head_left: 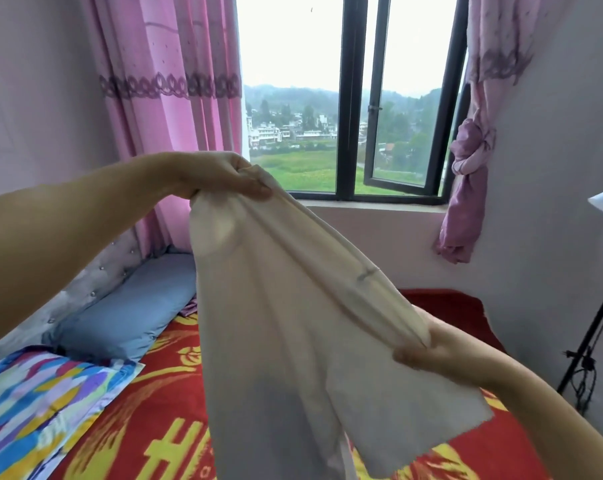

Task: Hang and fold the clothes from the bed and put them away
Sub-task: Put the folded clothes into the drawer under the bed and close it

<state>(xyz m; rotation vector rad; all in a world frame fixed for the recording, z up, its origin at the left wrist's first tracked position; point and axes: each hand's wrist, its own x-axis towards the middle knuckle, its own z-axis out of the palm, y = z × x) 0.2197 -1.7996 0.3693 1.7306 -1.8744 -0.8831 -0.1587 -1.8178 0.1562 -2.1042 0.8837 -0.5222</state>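
Observation:
A cream-coloured garment point(282, 323) hangs stretched in the air above the bed point(161, 427). My left hand point(223, 178) grips its upper edge, raised high in front of the window. My right hand point(428, 351) pinches the other end lower down, to the right. The cloth slopes from upper left to lower right and drapes down over the red and yellow bedspread. Its lower part runs out of the frame.
A blue pillow point(130, 306) and a multicoloured pillow point(40, 393) lie at the bed's left by a padded headboard point(85, 282). Pink curtains point(168, 98) flank the open window point(362, 98). A black tripod stand point(591, 348) is at the right wall.

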